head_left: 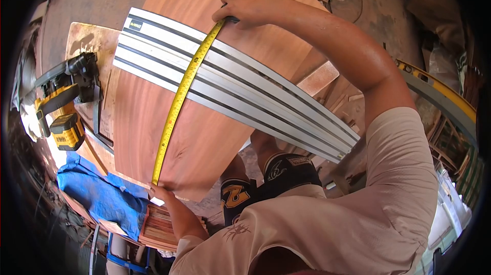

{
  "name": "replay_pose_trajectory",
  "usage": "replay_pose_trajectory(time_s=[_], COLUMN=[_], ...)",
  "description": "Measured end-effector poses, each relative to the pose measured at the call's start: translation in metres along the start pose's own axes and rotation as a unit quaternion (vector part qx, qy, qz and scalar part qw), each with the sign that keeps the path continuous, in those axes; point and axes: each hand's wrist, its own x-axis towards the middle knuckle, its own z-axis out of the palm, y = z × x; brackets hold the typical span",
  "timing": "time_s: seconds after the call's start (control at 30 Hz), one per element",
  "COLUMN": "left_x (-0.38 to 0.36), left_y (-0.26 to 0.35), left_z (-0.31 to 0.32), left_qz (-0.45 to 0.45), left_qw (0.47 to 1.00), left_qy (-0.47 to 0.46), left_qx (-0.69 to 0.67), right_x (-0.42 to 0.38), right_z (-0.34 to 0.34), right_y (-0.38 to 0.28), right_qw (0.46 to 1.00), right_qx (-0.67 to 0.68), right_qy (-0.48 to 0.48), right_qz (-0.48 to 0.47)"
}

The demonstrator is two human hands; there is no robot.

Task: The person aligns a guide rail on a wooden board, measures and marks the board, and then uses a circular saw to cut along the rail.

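A yellow tape measure (180, 96) is drawn out across a reddish-brown wooden board (148, 126). At the board's far side, my right hand (243, 8) is closed around the tape's dark case, which is mostly hidden under the fingers. My left hand (162, 194) pinches the blade's other end at the board's near edge. Between the hands, the blade crosses over a silver guide rail (245, 93) with dark stripes, which lies slantwise on the board and extends past its right edge.
A yellow and black cordless saw (64, 103) sits left of the board. Below it, a blue tarp (97, 188) is spread near stacked reddish wood strips (162, 228). A yellow and grey spirit level (440, 91) stands at the right. Wood offcuts lie under the rail.
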Motion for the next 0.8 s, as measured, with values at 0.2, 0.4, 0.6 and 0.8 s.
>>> replay_pose_trajectory(time_s=[0.2, 0.4, 0.6, 0.8], left_x=[0.002, 0.023, 0.038, 0.034], left_y=[0.005, -0.004, -0.032, -0.033], left_z=[-0.003, -0.009, -0.007, -0.003], left_qz=[-0.038, -0.126, -0.014, 0.012], left_qw=[0.997, 0.983, 0.995, 0.994], left_qy=[-0.014, -0.052, -0.046, -0.023], left_qx=[-0.066, -0.126, -0.088, -0.111], right_x=[0.004, 0.004, 0.013, 0.029], right_z=[0.000, -0.020, -0.022, -0.022], right_y=[0.014, -0.010, -0.036, -0.043], right_qw=[0.998, 0.992, 0.995, 0.986], right_qx=[0.027, 0.069, 0.053, 0.075], right_qy=[0.022, -0.013, -0.064, -0.139], right_qz=[-0.052, -0.108, -0.062, -0.048])
